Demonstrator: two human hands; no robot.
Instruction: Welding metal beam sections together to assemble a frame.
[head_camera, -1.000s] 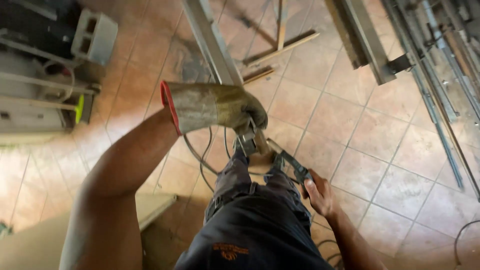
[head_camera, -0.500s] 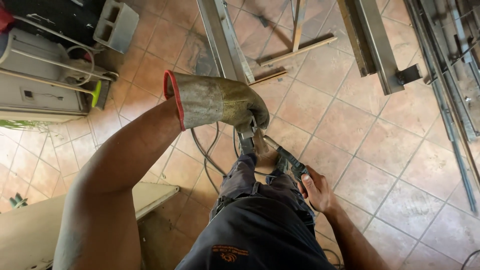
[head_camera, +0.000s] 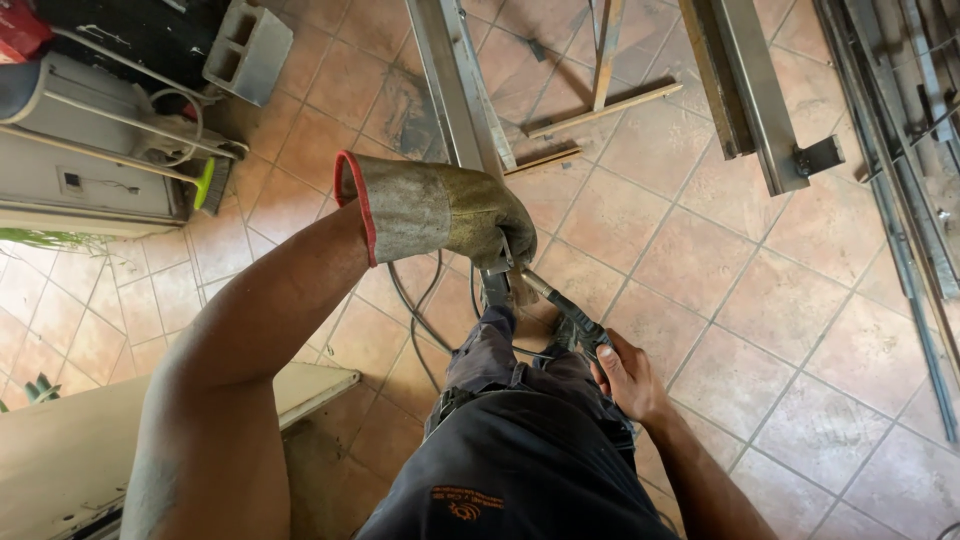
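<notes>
My left hand (head_camera: 470, 215), in a worn leather glove with a red cuff, grips the near end of a long steel channel (head_camera: 452, 90) that runs away across the tiled floor. My bare right hand (head_camera: 622, 375) holds a dark tool handle (head_camera: 575, 320) whose thin tip points up to the channel end just below the glove. My knee in dark trousers (head_camera: 500, 360) sits right under both hands. Black cables (head_camera: 425, 310) loop on the floor beneath the glove.
More steel sections (head_camera: 745, 90) and a bundle of rails (head_camera: 905, 130) lie at the right. Wooden strips (head_camera: 600, 105) rest beside the channel. A grey machine (head_camera: 80, 150), a concrete block (head_camera: 245, 50) and a green brush (head_camera: 208, 185) stand at the left; a pale board (head_camera: 70, 450) lies lower left.
The view has shifted so the machine at the left shows more. Both hands have stayed at the channel end, with the tool tip kept against it.
</notes>
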